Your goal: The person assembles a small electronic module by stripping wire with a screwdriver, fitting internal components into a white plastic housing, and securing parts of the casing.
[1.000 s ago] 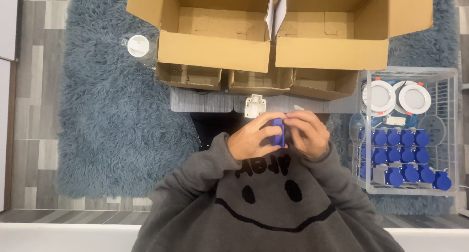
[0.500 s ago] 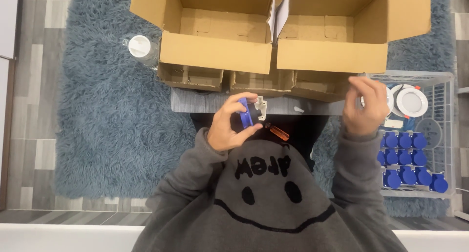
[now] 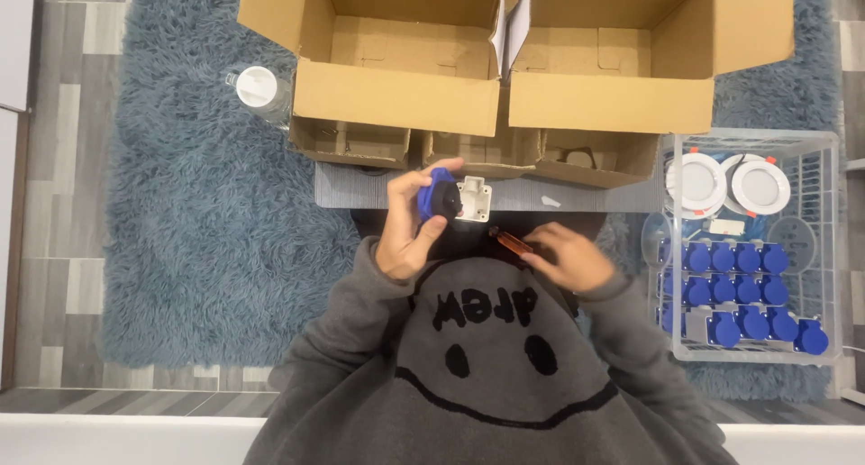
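My left hand holds a blue round socket part up in front of my chest. It is pressed against a small white square housing that sits on the grey strip. My right hand is low at my right side, with its fingers closed over one end of an orange-handled screwdriver. The tool lies on the dark surface between my hands, and its other end is hidden under my fingers.
Two open cardboard boxes stand side by side just beyond the grey strip. To the right is a clear crate holding several blue socket parts and white round lamps. A clear jar with a white lid stands on the blue shaggy rug.
My hands were together on the blue part. The right hand then reached out to the crate and has now come back down onto the screwdriver. The left hand lifted the blue part to the white housing.
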